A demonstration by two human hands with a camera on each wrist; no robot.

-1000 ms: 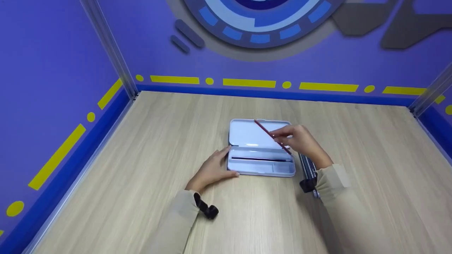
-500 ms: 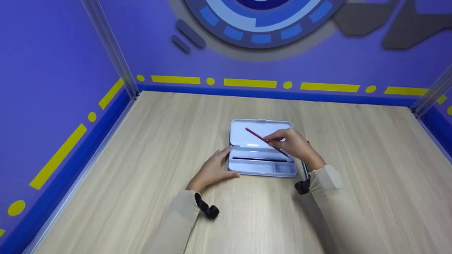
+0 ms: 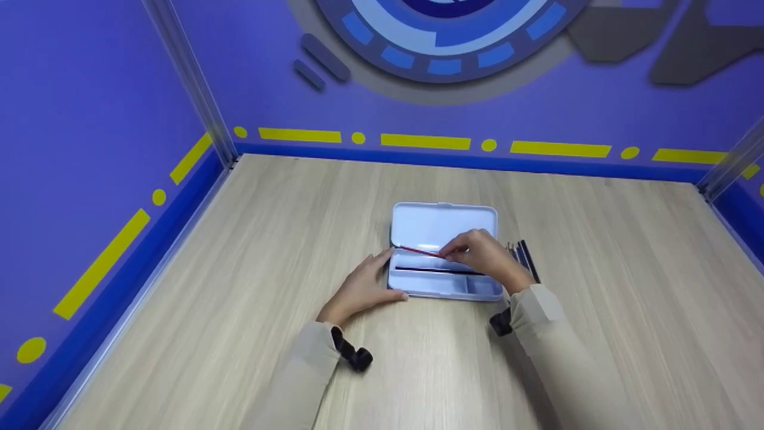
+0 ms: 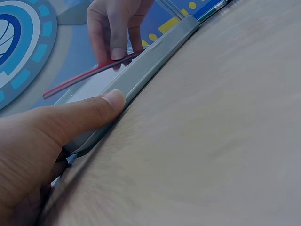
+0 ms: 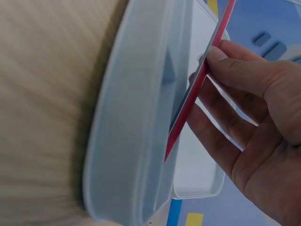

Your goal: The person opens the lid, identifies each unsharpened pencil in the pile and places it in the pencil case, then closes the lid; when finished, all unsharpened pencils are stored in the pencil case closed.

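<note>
Right hand (image 3: pixel 480 254) pinched, thumb against fingertips, on red pencil (image 3: pixel 419 251) near frame centre; in head view its visible length runs leftward from the grip, over the hinge side of the open white case (image 3: pixel 418 224). Left hand (image 3: pixel 361 283) holds the case's left end, thumb on near wall; dark pencil (image 3: pixel 427 270) lies inside, lower in frame.

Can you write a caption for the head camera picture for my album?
The right hand pinches a red pencil over an open, pale case while the left hand holds its left end.
</note>
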